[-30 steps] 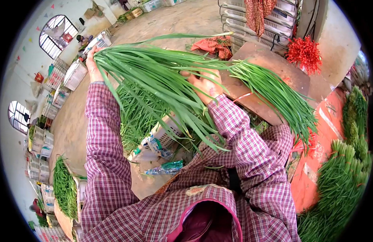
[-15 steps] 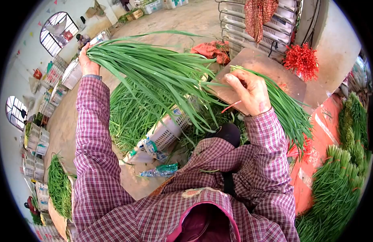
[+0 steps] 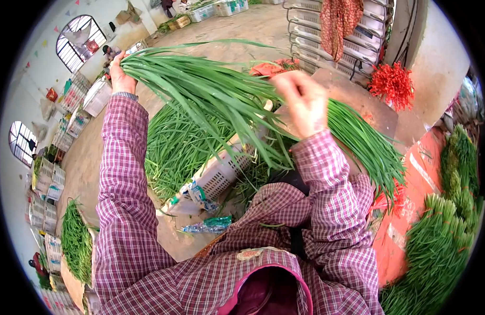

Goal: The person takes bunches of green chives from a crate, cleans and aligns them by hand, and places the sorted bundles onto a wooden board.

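Observation:
My left hand (image 3: 122, 76) is raised at the upper left, closed around the gathered end of a bunch of garlic chives (image 3: 206, 79). Their long green leaves fan out to the right and droop over a white plastic basket (image 3: 219, 176). My right hand (image 3: 304, 102) is beside the leaf tips, smeared by motion. Its fingers look bent, but whether they pinch a leaf cannot be made out. Another bunch of chives (image 3: 363, 139) lies on a brown board (image 3: 352, 86) just right of that hand. More loose chives (image 3: 185, 142) are heaped beyond the basket's edge.
Red ties (image 3: 392, 86) hang by a rack of white baskets (image 3: 339, 42). Tied chive bundles (image 3: 436, 252) stand at the right by an orange-red surface (image 3: 413, 184). Clear plastic wrapping (image 3: 208, 224) lies on the floor by my knee. Stacked baskets (image 3: 48, 178) line the left wall.
My right hand has moved left and slightly up, off the bunch on the board and toward the held leaves. My left hand stays nearly in place, still gripping the chives.

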The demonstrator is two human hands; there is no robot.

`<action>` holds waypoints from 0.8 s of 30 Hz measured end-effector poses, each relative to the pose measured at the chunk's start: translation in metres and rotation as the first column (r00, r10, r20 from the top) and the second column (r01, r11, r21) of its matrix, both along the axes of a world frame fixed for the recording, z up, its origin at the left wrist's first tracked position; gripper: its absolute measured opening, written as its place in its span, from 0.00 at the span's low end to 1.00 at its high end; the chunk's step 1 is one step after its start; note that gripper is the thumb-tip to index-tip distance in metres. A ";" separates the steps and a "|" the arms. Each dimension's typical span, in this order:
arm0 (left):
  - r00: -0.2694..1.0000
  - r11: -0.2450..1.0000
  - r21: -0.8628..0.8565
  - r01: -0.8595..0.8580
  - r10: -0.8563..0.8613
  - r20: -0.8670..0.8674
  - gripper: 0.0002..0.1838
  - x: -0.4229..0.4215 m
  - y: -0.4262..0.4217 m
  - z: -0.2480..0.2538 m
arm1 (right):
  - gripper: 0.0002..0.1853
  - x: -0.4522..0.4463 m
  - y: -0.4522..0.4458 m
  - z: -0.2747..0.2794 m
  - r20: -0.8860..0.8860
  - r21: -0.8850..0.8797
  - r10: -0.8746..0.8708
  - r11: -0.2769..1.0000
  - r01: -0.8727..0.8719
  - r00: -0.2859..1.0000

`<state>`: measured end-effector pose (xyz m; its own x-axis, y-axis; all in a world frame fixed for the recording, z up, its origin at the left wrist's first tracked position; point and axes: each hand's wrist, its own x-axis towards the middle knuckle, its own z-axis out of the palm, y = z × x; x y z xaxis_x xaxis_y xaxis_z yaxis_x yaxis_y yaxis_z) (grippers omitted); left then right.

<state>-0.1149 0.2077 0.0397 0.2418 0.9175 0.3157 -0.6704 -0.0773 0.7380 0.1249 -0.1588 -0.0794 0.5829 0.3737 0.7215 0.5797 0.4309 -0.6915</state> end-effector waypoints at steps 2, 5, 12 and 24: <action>0.998 1.000 0.021 -0.020 0.021 -0.055 0.09 -0.003 0.010 -0.001 | 0.10 0.005 -0.019 0.009 0.021 0.128 -0.099 0.987 0.095 0.995; 0.999 1.000 0.005 -0.012 0.013 -0.046 0.09 0.000 0.018 0.002 | 0.11 -0.029 -0.055 0.021 -0.106 -0.124 0.223 0.964 -0.235 0.969; 0.999 0.995 -0.091 -0.032 0.031 -0.005 0.08 0.021 -0.002 0.010 | 0.13 -0.058 -0.031 0.003 0.428 -0.425 -0.096 0.856 0.294 0.898; 0.999 1.000 -0.020 0.017 -0.018 -0.047 0.06 0.036 0.003 0.023 | 0.10 -0.052 -0.003 -0.003 0.456 -0.321 -0.233 0.857 0.403 0.859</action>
<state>-0.0793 0.2103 0.0622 0.2718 0.9191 0.2854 -0.6358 -0.0512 0.7702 0.0732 -0.1614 -0.0825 0.4230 0.5163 0.7446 0.8901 -0.0832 -0.4480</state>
